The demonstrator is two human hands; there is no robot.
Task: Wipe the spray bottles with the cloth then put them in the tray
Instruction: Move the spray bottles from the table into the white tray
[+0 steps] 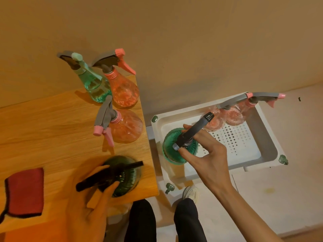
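Right hand (208,152): we note the fingers curled round the neck of a green spray bottle (174,151) under its dark grey trigger head, the bottle at the near-left corner of the white perforated tray (262,137); we cannot tell whether its base touches the tray floor. Left hand (94,194): fingers wrapped round the neck of a second, darker green spray bottle (127,175), which stands at the near right corner of the wooden table (43,133). Two pink spray bottles (234,114) already stand in the tray's far part, close together. On the table we record three more: a pink bottle (127,126) nearest, another pink bottle (124,91) and a teal bottle (94,86) behind it, by the wall. The red cloth (26,191) lies flat at the table's near left, apart from both hands.
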